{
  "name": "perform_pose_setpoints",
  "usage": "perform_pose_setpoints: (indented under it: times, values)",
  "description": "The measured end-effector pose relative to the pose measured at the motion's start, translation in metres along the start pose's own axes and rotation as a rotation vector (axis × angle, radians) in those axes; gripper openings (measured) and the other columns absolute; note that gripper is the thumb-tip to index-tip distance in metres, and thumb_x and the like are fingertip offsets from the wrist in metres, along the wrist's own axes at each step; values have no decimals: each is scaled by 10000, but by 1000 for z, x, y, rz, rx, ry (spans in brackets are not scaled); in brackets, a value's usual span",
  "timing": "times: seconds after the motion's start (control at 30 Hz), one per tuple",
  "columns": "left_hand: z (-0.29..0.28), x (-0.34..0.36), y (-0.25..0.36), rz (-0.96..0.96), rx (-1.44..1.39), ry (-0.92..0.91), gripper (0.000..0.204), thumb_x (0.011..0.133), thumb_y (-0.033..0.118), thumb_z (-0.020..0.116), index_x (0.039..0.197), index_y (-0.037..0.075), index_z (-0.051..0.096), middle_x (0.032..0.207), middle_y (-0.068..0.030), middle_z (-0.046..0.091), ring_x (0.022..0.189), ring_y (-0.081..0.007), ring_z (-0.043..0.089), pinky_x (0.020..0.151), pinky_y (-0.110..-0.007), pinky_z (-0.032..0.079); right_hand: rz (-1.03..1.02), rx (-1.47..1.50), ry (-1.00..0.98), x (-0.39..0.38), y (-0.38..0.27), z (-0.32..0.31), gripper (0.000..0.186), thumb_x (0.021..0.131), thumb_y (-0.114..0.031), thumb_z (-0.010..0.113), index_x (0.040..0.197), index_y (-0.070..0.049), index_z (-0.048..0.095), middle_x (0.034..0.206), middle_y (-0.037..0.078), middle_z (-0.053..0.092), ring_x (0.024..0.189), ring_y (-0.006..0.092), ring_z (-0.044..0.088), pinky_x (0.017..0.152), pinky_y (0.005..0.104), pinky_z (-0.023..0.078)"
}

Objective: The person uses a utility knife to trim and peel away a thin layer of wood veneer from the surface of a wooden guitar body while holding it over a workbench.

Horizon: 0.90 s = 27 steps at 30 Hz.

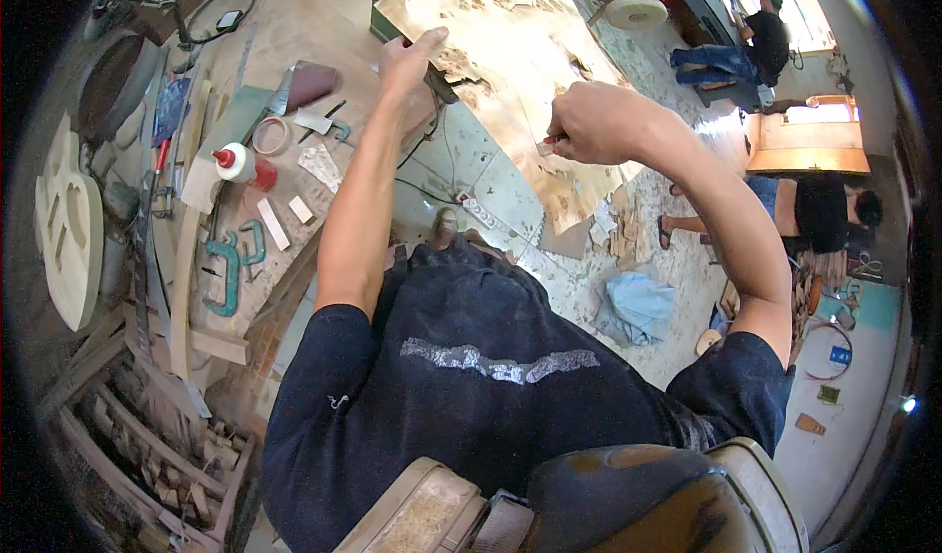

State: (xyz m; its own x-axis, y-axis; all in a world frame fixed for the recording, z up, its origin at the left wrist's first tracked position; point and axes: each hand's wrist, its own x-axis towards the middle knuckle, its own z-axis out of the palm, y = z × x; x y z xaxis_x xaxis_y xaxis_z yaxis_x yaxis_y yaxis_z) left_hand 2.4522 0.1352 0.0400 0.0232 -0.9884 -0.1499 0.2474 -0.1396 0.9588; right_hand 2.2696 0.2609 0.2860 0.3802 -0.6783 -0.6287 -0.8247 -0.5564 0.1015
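A large, pale veneer sheet with dark burl figure [491, 23] spans the upper middle, ragged along its lower edge. My left hand [412, 54] grips its left edge, beside a dark metal fitting under the sheet. My right hand [599, 121] is closed over the right part of the sheet, its fingertips around a small object that I cannot make out. A workbench [245, 62] at the left holds a white glue bottle with red cap [240, 165], green clamps [221, 276], a tape roll [271, 136] and small pale strips [273, 222].
A pale guitar-body shape [69, 229] stands at far left above a crate of offcuts [147, 455]. A blue cloth [636, 308] and wood scraps [618, 224] lie on the floor [471, 170]. Two co-workers [765, 43], [824, 210] are at the right; a power strip [486, 214] lies below.
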Motion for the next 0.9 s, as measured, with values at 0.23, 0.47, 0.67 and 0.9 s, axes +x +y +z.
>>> perform_pose_setpoints:
  times: [0.23,0.47,0.67,0.9]
  values:
    - [-7,-9,-3,-60,-72,63,617,850,441,767,1212,-37,624,1078,-117,697,876,-184,668,772,-314,526,-35,-11,26,-1,-1,-4,264,917,-277,671,958,-39,776,815,200,719,777,383,689,714,455,543]
    - [44,-136,-9,-397,-406,-115,546,891,396,746,1186,-45,621,1055,-131,696,831,-187,671,726,-331,553,-78,23,61,-16,4,3,239,851,-239,690,819,-11,753,813,209,721,792,404,702,750,482,561]
    - [60,-159,8,-276,-151,-153,399,890,155,757,1206,-41,612,1112,-124,703,888,-173,707,757,-308,586,-161,-183,-4,-35,8,19,224,843,-174,661,1014,-130,798,864,152,743,790,347,699,730,441,556]
    - [70,-175,-5,-170,-290,-73,321,929,103,681,1221,-10,612,1115,-109,707,902,-181,715,781,-336,605,-303,-3,116,-70,39,13,256,807,-186,706,1042,-124,788,831,153,736,777,331,703,721,435,555]
